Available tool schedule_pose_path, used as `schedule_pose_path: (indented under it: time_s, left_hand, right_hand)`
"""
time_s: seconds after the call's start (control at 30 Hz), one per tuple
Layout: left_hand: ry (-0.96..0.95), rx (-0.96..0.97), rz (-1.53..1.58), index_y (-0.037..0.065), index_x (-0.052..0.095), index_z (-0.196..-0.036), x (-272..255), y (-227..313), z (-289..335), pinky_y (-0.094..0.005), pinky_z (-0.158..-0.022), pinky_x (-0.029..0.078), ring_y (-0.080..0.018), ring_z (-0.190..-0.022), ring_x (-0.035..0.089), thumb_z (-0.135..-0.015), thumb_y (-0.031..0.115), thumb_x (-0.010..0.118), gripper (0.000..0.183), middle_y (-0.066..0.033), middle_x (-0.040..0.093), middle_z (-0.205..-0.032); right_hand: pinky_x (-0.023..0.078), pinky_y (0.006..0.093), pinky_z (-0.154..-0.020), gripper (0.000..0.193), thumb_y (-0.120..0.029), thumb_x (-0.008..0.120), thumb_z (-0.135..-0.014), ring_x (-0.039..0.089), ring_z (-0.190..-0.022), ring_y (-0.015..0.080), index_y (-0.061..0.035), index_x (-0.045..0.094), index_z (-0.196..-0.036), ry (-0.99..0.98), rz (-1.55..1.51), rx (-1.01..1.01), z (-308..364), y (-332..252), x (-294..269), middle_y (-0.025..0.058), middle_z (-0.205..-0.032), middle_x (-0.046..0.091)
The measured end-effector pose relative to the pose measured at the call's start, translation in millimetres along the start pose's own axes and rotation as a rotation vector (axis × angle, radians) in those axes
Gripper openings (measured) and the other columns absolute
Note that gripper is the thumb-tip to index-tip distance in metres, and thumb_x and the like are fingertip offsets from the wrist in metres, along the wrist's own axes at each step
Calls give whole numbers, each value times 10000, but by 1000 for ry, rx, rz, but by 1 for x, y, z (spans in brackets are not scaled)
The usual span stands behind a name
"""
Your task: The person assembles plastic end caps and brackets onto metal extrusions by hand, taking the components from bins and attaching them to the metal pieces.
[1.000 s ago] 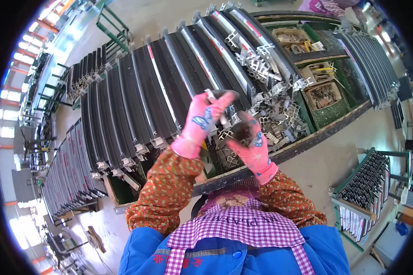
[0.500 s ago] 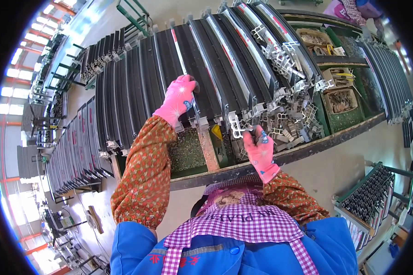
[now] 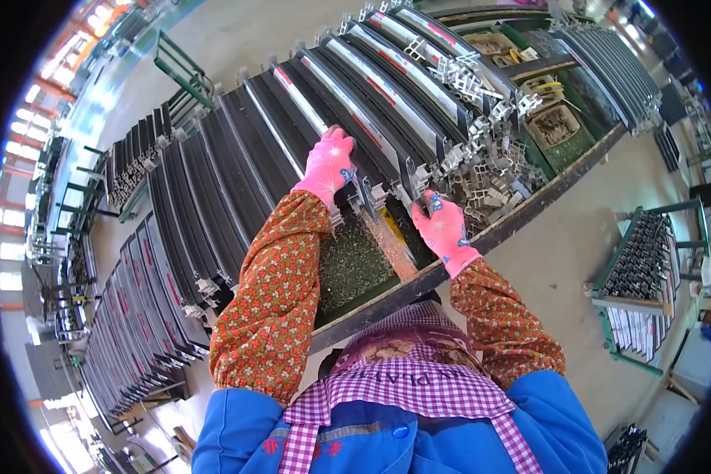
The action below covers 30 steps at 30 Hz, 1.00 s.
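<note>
A: State the position of each hand.

B: The left hand (image 3: 328, 167) lies over the near part of a silver-faced profile (image 3: 299, 96), fingers bent around it; its fingertips are hidden, so a firm clamp cannot be confirmed. The right hand (image 3: 444, 225) is bent, thumb and forefinger close together, beside the near end of the neighbouring profile (image 3: 367, 126). Whether it pinches anything cannot be told.

A: How far along is the work?

B: Metal end connectors (image 3: 381, 192) sit at the near ends of several profiles; judged from this, part of the row is fitted. Loose connectors (image 3: 490, 180) lie heaped near the front edge of the worktop (image 3: 521, 207), right of the right hand, so material remains. The number outstanding cannot be established.

A: Specify the orientation of the silver-faced profile.

B: It lies within the row across the worktop. Its long axis runs obliquely from the far edge toward the front edge, near end pointing toward the person and rightward.
</note>
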<state>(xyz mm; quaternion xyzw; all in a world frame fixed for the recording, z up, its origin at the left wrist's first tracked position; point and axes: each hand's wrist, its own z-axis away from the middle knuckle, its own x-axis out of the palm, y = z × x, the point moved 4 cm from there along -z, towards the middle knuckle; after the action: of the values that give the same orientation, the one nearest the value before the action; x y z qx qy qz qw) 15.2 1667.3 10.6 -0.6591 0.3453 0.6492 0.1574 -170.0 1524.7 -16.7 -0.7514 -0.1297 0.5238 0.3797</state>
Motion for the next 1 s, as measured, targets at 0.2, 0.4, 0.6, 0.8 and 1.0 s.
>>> schedule_pose_path:
  time_s: [0.2, 0.4, 0.6, 0.8, 1.0]
  left_hand:
    - [4, 30, -50, 57, 587, -950, -1, -7, 3, -386, -916, 438, -334, -1163, 447, -666, 123, 627, 294, -141, 525, -1145]
    - [-1, 39, -23, 55, 570, -893, 1, 7, -9, -400, -876, 460, -336, -1117, 470, -640, 103, 630, 265, -139, 527, -1087]
    - [54, 112, -4, 89, 574, -876, -2, -18, 3, -430, -822, 468, -349, -1049, 505, -653, 109, 595, 225, -146, 526, -1041]
    - [-43, 45, 279, 91, 568, -1026, -41, 33, -59, -410, -746, 479, -337, -873, 586, -741, 203, 568, 306, -133, 580, -922]
    - [14, -26, 401, 113, 428, -1273, -14, 100, -171, -415, -844, 457, -352, -1021, 543, -737, 391, 683, 656, -178, 506, -1163]
  right_hand:
    - [452, 446, -575, 181, -223, 559, -822, 581, -643, 375, -45, 528, -821, -170, 7, 1, -11, -13, 11, 179, -640, 573]
    - [449, 396, -517, 314, -139, 534, -859, 573, -579, 348, -71, 488, -1163, 164, -175, 61, -12, -27, 27, 166, -643, 575]
    - [486, 390, -776, 641, -153, 582, -786, 602, -905, 363, -155, 319, -1370, -161, -136, 27, -5, -45, -6, 175, -982, 624]
    - [482, 287, -743, 232, -83, 610, -803, 605, -822, 186, -33, 598, -1029, 223, -340, 23, -73, 45, -116, 101, -939, 621]
    - [452, 407, -741, 309, -142, 678, -683, 507, -888, 323, -94, 594, -977, 183, 359, -358, -194, 57, -136, 108, -934, 522]
